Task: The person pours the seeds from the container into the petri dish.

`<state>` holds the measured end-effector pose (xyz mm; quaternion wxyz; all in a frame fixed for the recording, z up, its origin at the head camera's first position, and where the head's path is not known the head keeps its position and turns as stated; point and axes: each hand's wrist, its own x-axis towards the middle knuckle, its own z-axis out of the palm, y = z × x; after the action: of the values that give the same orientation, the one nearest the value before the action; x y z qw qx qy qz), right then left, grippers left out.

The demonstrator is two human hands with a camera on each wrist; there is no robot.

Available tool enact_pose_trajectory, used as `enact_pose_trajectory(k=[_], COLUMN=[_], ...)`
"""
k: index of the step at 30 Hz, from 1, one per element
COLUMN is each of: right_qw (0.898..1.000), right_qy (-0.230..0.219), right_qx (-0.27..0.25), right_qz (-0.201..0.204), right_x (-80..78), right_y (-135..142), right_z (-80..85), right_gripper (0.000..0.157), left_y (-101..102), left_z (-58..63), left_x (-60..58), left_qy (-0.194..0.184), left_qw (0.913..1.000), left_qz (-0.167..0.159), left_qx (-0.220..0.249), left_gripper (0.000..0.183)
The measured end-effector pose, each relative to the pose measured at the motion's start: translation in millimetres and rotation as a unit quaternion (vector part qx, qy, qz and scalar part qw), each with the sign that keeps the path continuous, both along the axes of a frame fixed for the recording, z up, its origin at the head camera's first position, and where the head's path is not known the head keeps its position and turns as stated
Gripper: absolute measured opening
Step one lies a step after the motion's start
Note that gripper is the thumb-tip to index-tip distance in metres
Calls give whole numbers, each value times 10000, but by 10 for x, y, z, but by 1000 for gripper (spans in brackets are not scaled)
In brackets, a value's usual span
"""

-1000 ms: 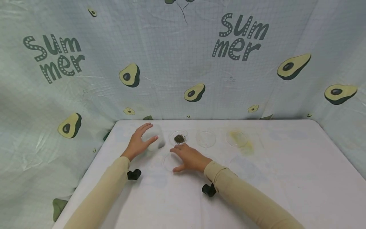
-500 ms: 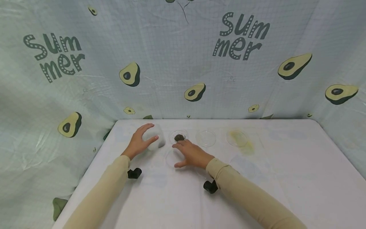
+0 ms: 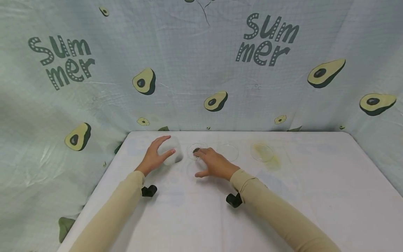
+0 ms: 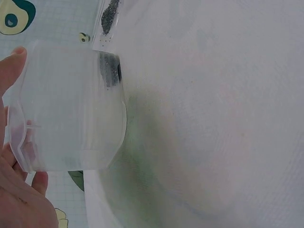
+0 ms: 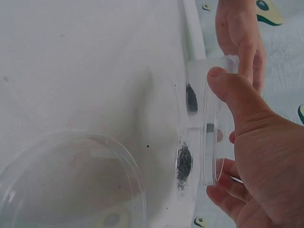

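My left hand (image 3: 152,155) grips a translucent plastic container (image 4: 66,104) around its side at the back left of the table. A dark patch (image 4: 110,69) shows at the container's lower end. In my right hand (image 3: 215,163) is a round clear petri dish lid (image 5: 209,137), held by its edge between thumb and fingers. Beneath and just beyond that hand lies a clear dish (image 3: 189,151) with a small heap of dark, crumbled bits (image 5: 184,164). The right fingers partly cover this heap in the head view.
Two more clear dishes stand to the right in the back row, a middle one (image 3: 229,153) and a right one (image 3: 256,157) over a yellow stain. Another round clear rim (image 5: 126,152) is near the right wrist. A printed curtain (image 3: 189,70) hangs behind the table.
My right hand has moved forward and slightly right, carrying the lid toward the dish with the dark bits, and now covers part of the heap. The left hand stays at the container.
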<state>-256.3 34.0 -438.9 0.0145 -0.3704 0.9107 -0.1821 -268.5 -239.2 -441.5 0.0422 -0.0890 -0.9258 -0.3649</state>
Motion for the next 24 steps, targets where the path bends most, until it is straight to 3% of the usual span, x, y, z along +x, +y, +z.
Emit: enact_pose_trajectory(k=[24], right_qw=[9995], right_qy=[-131], right_qx=[49], right_qz=[-279], right_x=[-106], right_y=[-25], right_z=[55], right_gripper=[72], left_y=[4], left_z=[27], left_x=[9], left_qy=[36], left_qw=[9999], left_qz=[-61], left_qx=[140], left_gripper=[60])
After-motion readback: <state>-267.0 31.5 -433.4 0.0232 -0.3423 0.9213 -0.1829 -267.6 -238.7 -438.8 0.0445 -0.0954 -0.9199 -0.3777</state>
